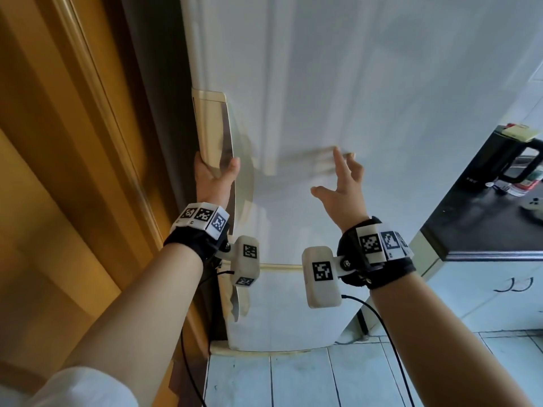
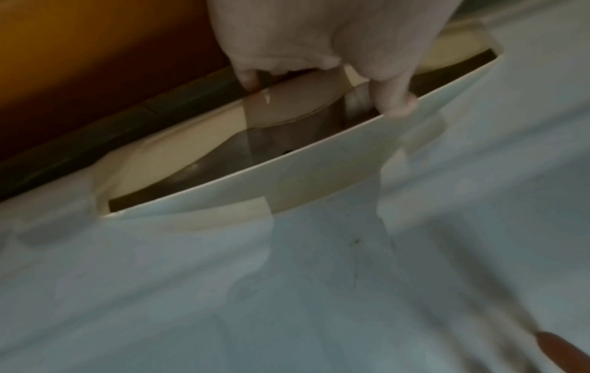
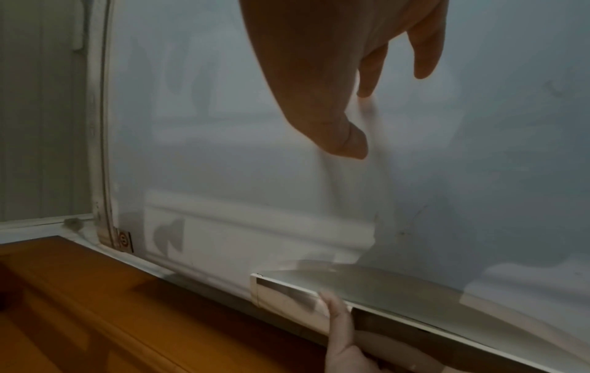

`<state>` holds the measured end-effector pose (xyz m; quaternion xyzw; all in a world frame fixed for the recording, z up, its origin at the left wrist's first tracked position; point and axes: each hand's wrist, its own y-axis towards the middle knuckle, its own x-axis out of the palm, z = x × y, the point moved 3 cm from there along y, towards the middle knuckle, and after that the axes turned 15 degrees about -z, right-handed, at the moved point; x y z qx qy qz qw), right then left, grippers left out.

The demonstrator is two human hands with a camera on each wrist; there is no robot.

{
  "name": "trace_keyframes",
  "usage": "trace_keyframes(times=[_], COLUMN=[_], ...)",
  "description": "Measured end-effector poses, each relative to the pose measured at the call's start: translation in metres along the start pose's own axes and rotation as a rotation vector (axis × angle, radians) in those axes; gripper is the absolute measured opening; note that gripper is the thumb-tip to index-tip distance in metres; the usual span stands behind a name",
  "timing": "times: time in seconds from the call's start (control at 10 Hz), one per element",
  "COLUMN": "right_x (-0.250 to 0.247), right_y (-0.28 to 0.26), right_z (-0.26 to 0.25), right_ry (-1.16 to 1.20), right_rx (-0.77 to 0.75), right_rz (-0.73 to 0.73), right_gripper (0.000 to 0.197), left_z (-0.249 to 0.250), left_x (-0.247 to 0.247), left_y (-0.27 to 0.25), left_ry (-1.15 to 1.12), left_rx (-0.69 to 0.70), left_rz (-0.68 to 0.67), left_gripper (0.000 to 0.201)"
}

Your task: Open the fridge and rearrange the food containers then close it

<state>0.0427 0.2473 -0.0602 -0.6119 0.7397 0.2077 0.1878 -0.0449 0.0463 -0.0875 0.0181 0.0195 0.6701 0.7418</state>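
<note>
A white fridge door [image 1: 352,98] fills the head view, closed against the cabinet. Its cream handle [image 1: 210,127] runs down the door's left edge. My left hand [image 1: 216,174] grips the lower part of that handle, fingers behind it and thumb in front; the left wrist view shows the fingers [image 2: 396,101] hooked into the handle recess [image 2: 287,151]. My right hand [image 1: 340,183] is spread, fingers straight, at the door face near its middle; its fingertips [image 3: 367,90] are at or just off the surface. No food containers are in view.
A brown wooden door frame [image 1: 73,142] stands close on the left of the fridge. At the right is a dark countertop [image 1: 482,227] carrying a black kettle [image 1: 511,154] and small items. A lower fridge door [image 1: 288,306] and pale floor tiles [image 1: 293,383] lie below.
</note>
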Motion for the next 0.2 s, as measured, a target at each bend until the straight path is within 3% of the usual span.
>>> trace_keyframes(times=[0.1,0.2], right_x=[-0.003,-0.018], right_y=[-0.002,-0.006], right_z=[-0.001,-0.011], right_ry=[0.049,0.297], right_rx=[-0.012,-0.102], right_rz=[-0.044,-0.015], right_gripper=[0.072,0.048], left_z=[-0.006,-0.013], left_x=[-0.004,-0.005], left_y=[0.002,0.005], left_ry=[0.096,0.195], left_rx=[0.007,0.039], left_rz=[0.004,0.030], left_gripper=[0.103,0.097])
